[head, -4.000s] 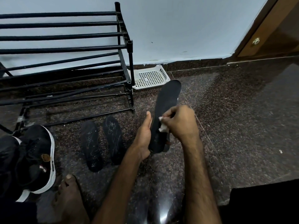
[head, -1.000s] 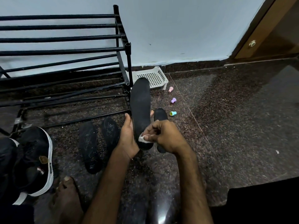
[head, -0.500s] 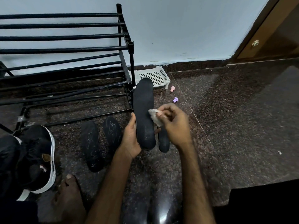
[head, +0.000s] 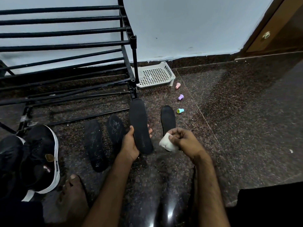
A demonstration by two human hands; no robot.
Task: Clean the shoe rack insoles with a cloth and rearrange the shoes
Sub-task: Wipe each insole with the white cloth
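Fingers: left hand (head: 129,145) grips insole (head: 139,122), right hand (head: 185,140) pinches cloth (head: 167,144); dark speckled stone floor (head: 237,120), pale wall (head: 188,27).

Bare forearms (head: 111,185), bare foot (head: 72,194), dark clothing (head: 270,205)

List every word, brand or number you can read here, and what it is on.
Nothing is legible.
Dark print on the shoe's white sole: too small.
Pale worn marks on the insole nearest the shoe and the next insole: unreadable.
Faint print on the held insole: blurred.
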